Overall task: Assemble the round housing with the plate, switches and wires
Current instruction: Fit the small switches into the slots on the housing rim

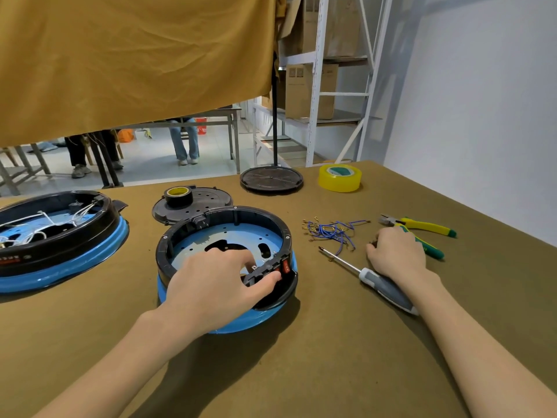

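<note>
Your left hand [217,285] pinches the black switch bracket [265,271] at the near rim of the round blue housing [229,322], mid-table. Your right hand [396,253] rests curled on the table beside the blue wires [334,232], over the screwdriver [373,280]; what it holds, you cannot tell.

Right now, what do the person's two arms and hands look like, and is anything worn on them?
Both forearms are bare up to the frame's edge: no sleeves show. The left hand and right hand wear no gloves, and no rings, watch or bracelet are visible on the fingers or wrists. No markings or cables are on them.
</note>
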A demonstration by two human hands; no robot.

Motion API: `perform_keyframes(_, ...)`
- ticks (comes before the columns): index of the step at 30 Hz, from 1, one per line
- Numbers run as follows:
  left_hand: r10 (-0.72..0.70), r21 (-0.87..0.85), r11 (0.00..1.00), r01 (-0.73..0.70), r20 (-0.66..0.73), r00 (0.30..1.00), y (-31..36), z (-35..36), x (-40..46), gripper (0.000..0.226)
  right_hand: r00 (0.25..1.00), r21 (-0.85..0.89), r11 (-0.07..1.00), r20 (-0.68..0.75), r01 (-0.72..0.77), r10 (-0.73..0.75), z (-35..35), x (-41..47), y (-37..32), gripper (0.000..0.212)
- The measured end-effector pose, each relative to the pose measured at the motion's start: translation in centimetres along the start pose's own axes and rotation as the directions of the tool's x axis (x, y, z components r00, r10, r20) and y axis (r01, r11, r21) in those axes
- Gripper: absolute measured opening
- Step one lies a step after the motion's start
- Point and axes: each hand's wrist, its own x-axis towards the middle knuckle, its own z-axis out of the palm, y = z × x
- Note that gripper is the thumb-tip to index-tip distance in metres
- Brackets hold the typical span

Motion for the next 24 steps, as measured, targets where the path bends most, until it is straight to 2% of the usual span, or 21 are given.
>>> perform_keyframes(5,0.074,-0.069,0.995,-0.066,0.12,0.99,-0.8,-0.4,-0.2,0.066,1.0,0.112,0.994,-0.01,0.005,-0.003,-0.3,0.5,0.7,0.026)
perform_keyframes(8,0.098,-0.093,0.992,-0.083,0.174,0.98,-1.3,-0.7,-0.2,0.063,0.988,0.364,0.923,-0.125,0.128,-0.087,-0.5,-0.3,-0.2,0.028)
perform_keyframes(10,0.107,-0.109,0.99,-0.087,0.188,0.976,-1.4,-0.8,-0.2,0.062,0.961,0.554,0.791,-0.229,0.262,-0.158,-1.2,-1.8,-1.6,0.029)
perform_keyframes(12,0.112,-0.129,0.988,-0.086,0.211,0.971,-1.5,-1.0,-0.2,0.061,0.932,0.709,0.605,-0.266,0.363,-0.247,-2.1,-3.7,-3.1,0.027)
perform_keyframes(15,0.098,-0.196,0.98,-0.046,0.266,0.959,-1.9,-1.4,-0.1,0.053,0.873,0.857,0.336,-0.229,0.391,-0.43,-3.3,-6.6,-4.7,0.027)
perform_keyframes(17,0.092,-0.26,0.966,-0.007,0.316,0.944,-2.1,-1.8,0.1,0.049,0.833,0.907,0.214,-0.213,0.363,-0.512,-3.5,-8.0,-5.4,0.031)
perform_keyframes(19,0.109,-0.304,0.953,0.015,0.386,0.916,-2.5,-2.4,0.5,0.05,0.826,0.922,0.173,-0.213,0.347,-0.522,-3.2,-8.9,-5.9,0.038)
perform_keyframes(21,0.125,-0.327,0.944,0.035,0.457,0.881,-3.2,-3.4,0.7,0.049,0.818,0.907,0.18,-0.239,0.38,-0.523,-2.8,-9.6,-6.4,0.038)
perform_keyframes(24,0.127,-0.34,0.94,0.041,0.457,0.88,-4.0,-4.3,0.6,0.05,0.766,0.874,0.197,-0.255,0.443,-0.59,-2.2,-10.3,-6.7,0.03)
